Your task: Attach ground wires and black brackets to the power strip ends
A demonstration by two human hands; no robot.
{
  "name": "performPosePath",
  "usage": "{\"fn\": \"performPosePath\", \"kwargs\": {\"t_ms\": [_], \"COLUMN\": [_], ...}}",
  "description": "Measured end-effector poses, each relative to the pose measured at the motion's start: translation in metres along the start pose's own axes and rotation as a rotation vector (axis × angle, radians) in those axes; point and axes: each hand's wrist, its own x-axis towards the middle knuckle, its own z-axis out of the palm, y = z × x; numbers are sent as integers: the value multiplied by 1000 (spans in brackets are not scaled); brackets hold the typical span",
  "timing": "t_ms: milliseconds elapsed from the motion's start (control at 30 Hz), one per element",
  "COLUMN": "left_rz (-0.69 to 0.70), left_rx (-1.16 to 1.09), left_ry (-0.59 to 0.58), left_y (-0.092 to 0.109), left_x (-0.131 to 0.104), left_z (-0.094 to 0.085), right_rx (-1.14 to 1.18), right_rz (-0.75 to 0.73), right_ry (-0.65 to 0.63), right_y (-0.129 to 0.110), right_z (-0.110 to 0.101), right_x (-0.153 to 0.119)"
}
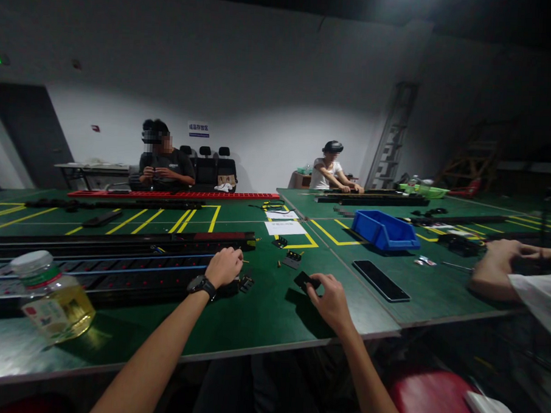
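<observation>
My left hand [225, 266], with a dark watch at the wrist, is closed over the right end of a long black rail assembly [154, 274]. A thin light-coloured piece shows by its fingertips; the rest of its grip is hidden. Between thumb and fingers, my right hand [329, 297] holds a small black part [303, 281] above the green table. Small black pieces lie near both hands: one [246, 283] just right of my left hand, another [292, 259] beyond and between the hands, and a third [280, 242] farther back.
A drink bottle [55, 297] stands at the left. To the right are a phone [380, 280] and a blue bin [384, 230]. White paper [285, 228] and a long red rail [175, 195] lie farther back. Another person's arm [498, 268] rests at the right; two people work across the table.
</observation>
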Motion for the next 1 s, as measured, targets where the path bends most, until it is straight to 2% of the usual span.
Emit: {"fn": "performPosePath", "kwargs": {"t_ms": [300,667,1000], "left_rz": [-5,-13,-16], "left_rx": [8,29,20], "left_ry": [-6,-6,-16], "left_y": [2,3,3], "left_x": [-1,-1,-2], "left_z": [-3,-3,-4], "right_rx": [90,99,73], "right_rz": [17,59,48], "right_ry": [-19,-225,-232], "right_y": [-6,-7,1], "right_z": [-3,-4,2], "right_x": [1,-2,-4]}}
